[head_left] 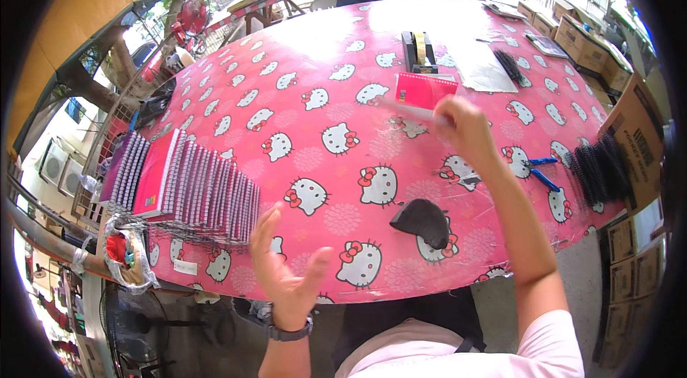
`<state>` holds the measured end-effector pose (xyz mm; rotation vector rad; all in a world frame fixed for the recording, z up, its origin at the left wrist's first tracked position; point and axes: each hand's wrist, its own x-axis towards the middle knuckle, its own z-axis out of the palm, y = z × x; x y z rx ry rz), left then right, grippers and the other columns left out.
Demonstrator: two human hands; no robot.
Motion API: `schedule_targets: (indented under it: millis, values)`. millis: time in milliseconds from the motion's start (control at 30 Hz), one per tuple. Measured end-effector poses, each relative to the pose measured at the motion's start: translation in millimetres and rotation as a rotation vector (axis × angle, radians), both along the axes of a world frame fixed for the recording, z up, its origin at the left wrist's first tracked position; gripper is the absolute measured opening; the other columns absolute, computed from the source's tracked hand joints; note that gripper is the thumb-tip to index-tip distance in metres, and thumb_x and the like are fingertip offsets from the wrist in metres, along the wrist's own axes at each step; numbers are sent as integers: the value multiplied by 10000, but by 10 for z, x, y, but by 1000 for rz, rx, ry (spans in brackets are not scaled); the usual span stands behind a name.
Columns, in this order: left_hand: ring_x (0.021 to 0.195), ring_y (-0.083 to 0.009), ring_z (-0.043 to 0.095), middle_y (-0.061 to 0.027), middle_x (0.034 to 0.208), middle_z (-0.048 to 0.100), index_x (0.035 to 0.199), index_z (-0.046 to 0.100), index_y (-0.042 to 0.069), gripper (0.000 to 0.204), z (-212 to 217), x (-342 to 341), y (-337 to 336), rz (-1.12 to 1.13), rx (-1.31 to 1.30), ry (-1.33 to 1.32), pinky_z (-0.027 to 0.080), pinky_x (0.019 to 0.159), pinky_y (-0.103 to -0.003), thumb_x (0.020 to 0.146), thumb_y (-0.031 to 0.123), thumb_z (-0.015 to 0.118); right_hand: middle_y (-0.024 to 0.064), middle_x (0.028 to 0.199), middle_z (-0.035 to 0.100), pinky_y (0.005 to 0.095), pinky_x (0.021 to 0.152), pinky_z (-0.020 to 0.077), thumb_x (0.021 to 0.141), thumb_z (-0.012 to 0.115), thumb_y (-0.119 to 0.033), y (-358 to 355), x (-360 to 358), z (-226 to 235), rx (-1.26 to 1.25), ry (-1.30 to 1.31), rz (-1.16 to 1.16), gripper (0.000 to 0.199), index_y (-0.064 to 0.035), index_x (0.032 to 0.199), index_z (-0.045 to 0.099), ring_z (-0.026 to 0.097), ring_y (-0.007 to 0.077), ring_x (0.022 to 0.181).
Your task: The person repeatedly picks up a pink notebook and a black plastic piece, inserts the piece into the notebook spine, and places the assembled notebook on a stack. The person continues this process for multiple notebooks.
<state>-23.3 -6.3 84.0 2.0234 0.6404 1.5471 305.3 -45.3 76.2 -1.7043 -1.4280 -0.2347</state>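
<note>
We are at the table, mid-way between one notebook and the next, as we judge it. Our right hand is stretched out ahead of us, closed around a thin pale strip that blurs to its left; it looks like a binding piece or a pen, but we cannot tell which. Just beyond that hand lies a pink notebook, touching or nearly touching the strip, and behind the notebook stands a tape dispenser. Our left hand hangs near us over the table's front edge, fingers spread wide, palm turned inward, holding nothing. Just to its left sits the stack of spiral-bound notebooks, leaning in a long row, well apart from the right hand. Between the two hands, nearer the right forearm, a dark cloth-like lump rests on the table. To the right of the right forearm lie blue-handled pliers, and beyond them a pile of black coils. We judge that the step in hand is work on the single notebook out front, with the right hand bringing the strip to it. The next move calls for the free left hand to come forward and steady the notebook, since it lies loose on a slick cover, and for the right hand to line the strip up squarely along its edge. The reach is long, so we would draw the notebook closer first.
</note>
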Motion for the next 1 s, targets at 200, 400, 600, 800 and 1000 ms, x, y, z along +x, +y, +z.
schedule_targets:
  millis: [200, 400, 600, 800, 1000]
  values:
    - [1060, -195, 573, -105, 1078, 613, 1169, 513, 38, 404, -484, 140, -271, -503, -620, 47, 419, 964, -336, 816, 17, 709, 83, 784, 601, 339, 663, 496, 732, 748, -40, -1021, -1158, -8, -189, 384, 427, 194, -30, 855, 598, 616, 236, 766]
    - [1096, -212, 547, -115, 1115, 587, 1094, 491, 43, 319, -1033, 55, -460, -515, -775, -19, 407, 977, -342, 839, 7, 680, 45, 898, 613, 277, 734, 508, 853, 684, -69, -1147, -1642, -673, 27, 977, 238, 165, -27, 976, 581, 615, 125, 850]
    - [1170, -305, 506, -165, 1332, 494, 1296, 439, 26, 556, -550, 244, -786, 20, 140, 473, 353, 1044, -436, 816, 98, 711, 42, 937, 608, 264, 759, 488, 858, 645, -21, -1121, -1631, -723, 46, 957, 261, 204, -22, 1048, 572, 597, 109, 861]
    - [798, -201, 631, -45, 917, 698, 915, 726, 86, 225, -572, 382, -741, -217, 165, 474, 397, 776, -324, 743, -45, 666, 76, 844, 657, 303, 681, 500, 837, 679, -116, -1407, -485, -772, 204, 736, 62, 101, -39, 902, 678, 628, 173, 765]
    - [809, -196, 612, -34, 909, 687, 963, 736, 106, 270, -493, 403, -766, -235, 189, 538, 399, 756, -318, 725, -17, 702, 156, 979, 658, 422, 841, 478, 867, 628, -188, -2591, 1575, -947, -366, -200, -1024, 177, -41, 951, 680, 600, 319, 927]
